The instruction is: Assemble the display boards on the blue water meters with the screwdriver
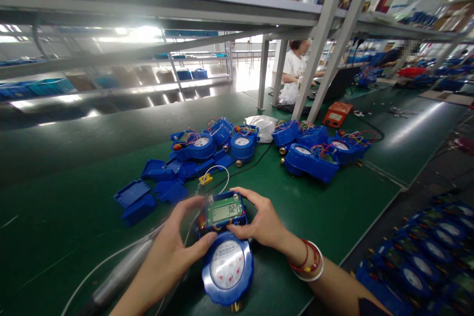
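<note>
A blue water meter (pixel 227 265) with a round white dial lies on the green bench in front of me. Its open box holds a green circuit board with a lit display (pixel 225 212). My right hand (pixel 261 219) grips the box's right side, thumb at the near edge and fingers at the far edge. Around the left end is my left hand (pixel 177 242), its thumb by the near corner and its forefinger, slightly blurred, at the far corner. A reddish-brown part (pixel 201 221) shows between them. Beyond lies a small yellow piece (pixel 206 179) beside a white cable.
Blue covers (pixel 135 195) and several wired meters (pixel 311 160) lie farther back. A silver cylindrical tool (pixel 124 269) is at lower left. An orange box (pixel 336 114) stands near the shelf posts. More meters (pixel 414 276) sit lower right. A co-worker (pixel 294 66) sits beyond.
</note>
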Action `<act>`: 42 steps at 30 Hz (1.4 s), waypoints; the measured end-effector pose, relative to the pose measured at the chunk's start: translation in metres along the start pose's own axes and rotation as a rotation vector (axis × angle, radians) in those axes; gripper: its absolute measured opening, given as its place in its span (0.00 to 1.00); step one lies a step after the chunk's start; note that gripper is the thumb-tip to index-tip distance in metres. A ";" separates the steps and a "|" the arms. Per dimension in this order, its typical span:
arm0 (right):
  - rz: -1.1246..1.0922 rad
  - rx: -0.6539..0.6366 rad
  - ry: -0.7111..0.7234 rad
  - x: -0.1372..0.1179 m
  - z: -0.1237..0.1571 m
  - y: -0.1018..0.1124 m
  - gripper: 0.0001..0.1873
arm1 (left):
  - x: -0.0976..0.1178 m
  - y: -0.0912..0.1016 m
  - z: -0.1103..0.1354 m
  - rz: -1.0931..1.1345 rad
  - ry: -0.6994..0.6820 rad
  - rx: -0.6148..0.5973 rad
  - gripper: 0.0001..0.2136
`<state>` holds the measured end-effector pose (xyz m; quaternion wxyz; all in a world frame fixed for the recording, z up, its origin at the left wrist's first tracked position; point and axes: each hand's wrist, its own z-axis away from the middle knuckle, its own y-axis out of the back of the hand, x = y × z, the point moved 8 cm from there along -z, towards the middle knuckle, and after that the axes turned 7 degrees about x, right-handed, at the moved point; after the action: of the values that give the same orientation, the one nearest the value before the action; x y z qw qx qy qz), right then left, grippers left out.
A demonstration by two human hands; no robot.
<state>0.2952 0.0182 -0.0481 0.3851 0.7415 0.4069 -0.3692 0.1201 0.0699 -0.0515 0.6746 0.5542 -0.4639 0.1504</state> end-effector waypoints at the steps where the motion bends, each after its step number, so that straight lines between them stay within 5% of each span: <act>1: -0.001 0.000 -0.002 0.000 0.000 0.000 0.34 | 0.000 0.002 -0.002 0.003 0.008 -0.005 0.28; 8: -0.005 0.015 0.000 0.000 -0.002 0.001 0.34 | 0.010 -0.009 -0.017 -0.044 -0.088 -0.100 0.29; 17: 0.005 -0.086 0.033 0.002 -0.004 0.000 0.36 | 0.019 -0.011 -0.021 -0.204 -0.320 -0.019 0.25; 23: 0.012 -0.217 0.034 0.003 -0.005 -0.003 0.42 | 0.013 -0.012 -0.022 -0.186 -0.293 -0.012 0.25; 42: 0.061 -0.177 0.015 0.005 -0.011 -0.008 0.35 | 0.023 -0.013 -0.021 -0.101 -0.226 -0.110 0.26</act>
<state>0.2928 0.0318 -0.0495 0.4570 0.7194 0.4181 -0.3144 0.1506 0.0770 -0.0401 0.6541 0.5525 -0.5159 0.0274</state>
